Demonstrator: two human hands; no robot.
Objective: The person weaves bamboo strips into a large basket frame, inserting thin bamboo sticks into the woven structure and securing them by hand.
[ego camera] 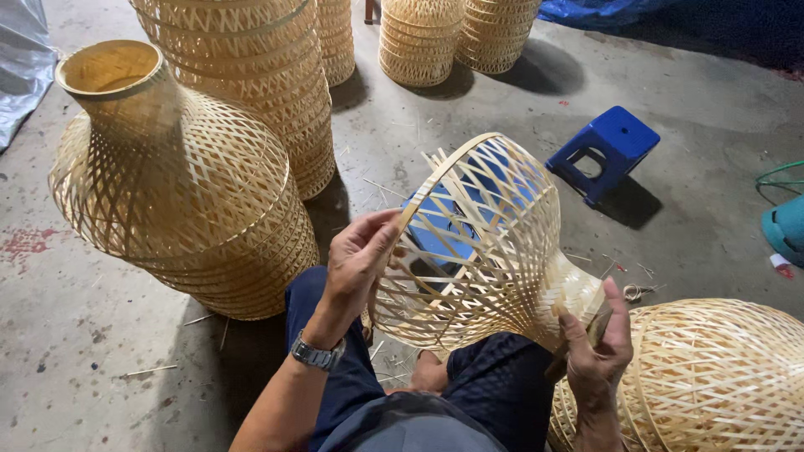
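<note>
Hands clasp an empty woven bamboo shade (481, 251): left hand (358, 255) grasping its rim, right hand (596, 343) its neck.

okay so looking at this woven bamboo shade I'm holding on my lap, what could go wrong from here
Loose strip ends poke out past the open rim of the woven shade, right beside the left hand; they might prick or splinter the fingers. The right hand pinches the narrow neck, where a hard squeeze could crack the thin weave. The shade is propped only on the knees, so it may roll off toward the blue stool.
</note>
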